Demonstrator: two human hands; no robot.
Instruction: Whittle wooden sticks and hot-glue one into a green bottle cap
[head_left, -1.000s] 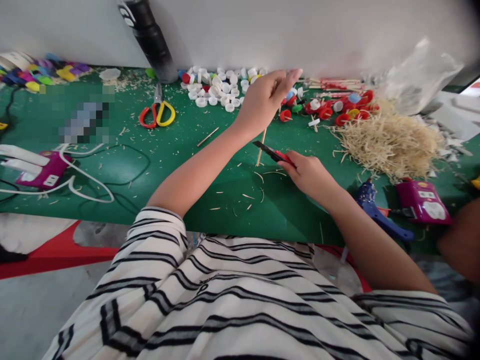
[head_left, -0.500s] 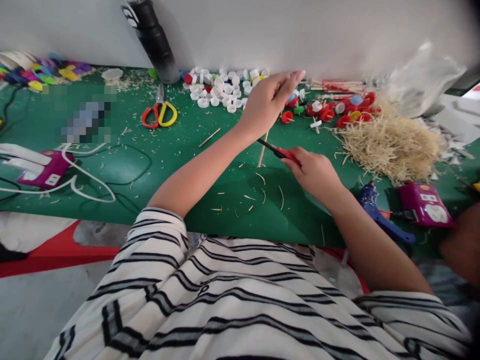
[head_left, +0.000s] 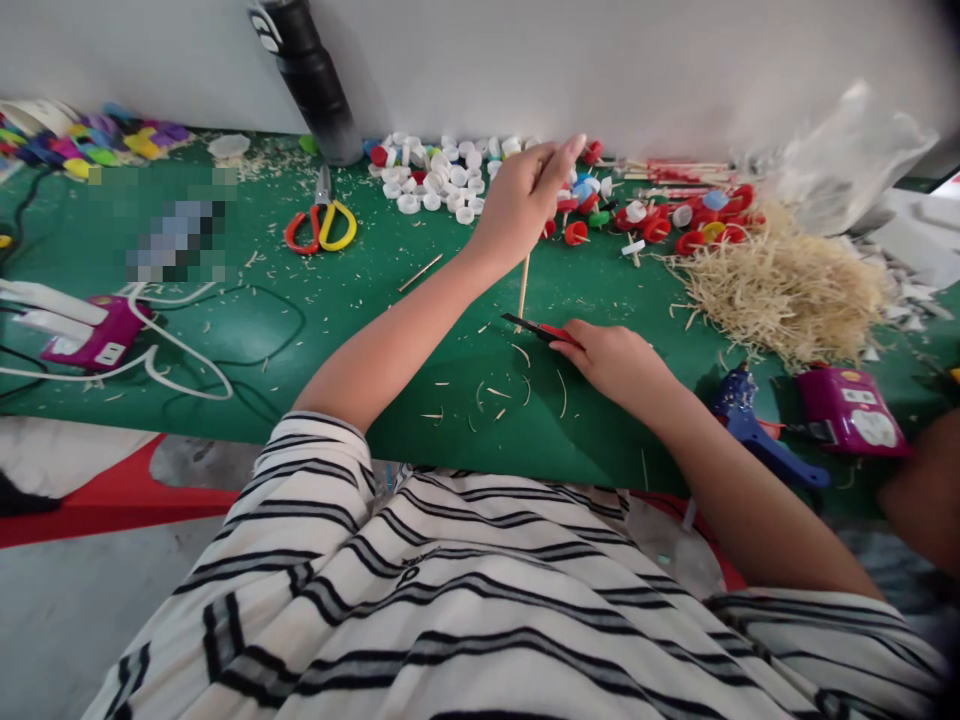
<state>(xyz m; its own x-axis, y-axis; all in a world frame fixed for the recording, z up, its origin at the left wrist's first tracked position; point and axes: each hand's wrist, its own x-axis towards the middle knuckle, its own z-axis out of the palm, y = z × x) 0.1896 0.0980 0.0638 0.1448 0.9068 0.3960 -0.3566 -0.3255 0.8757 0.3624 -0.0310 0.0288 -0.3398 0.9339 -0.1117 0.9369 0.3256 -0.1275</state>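
Green matting (head_left: pixel 247 270) covers a long workbench set against a pale wall, seen from above over a striped shirt (head_left: pixel 465 610). Across the back lie a heap of pale wood shavings (head_left: pixel 780 285), a scatter of white bottle caps (head_left: pixel 439 175), red caps on sticks (head_left: pixel 660 220), a black bottle (head_left: pixel 307 75) and red-and-yellow scissors (head_left: pixel 319 220). Two purple glue guns (head_left: pixel 851 410) sit at either end, with a blue one (head_left: pixel 750 425) near the right forearm.

At the centre, the left hand (head_left: pixel 517 200) is closed around the upper end of a thin wooden stick (head_left: pixel 523 290), holding it upright with its lower tip near or on the mat. The right hand (head_left: pixel 615 360) is wrapped around a red-handled utility knife (head_left: pixel 544 329), its dark blade pointing left and lying just beside the stick's lower end. Small curls of wood (head_left: pixel 517 385) lie on the mat below.

The stick looks light, stiff and easy to snap, so it is best pinched high up, well away from the blade. The knife wants a firm grip on its red handle.

Compared with half a second earlier, the blade sits lower, down at the stick's foot instead of across its middle, and the right hand has dropped towards the mat. The left hand keeps its hold at the top.
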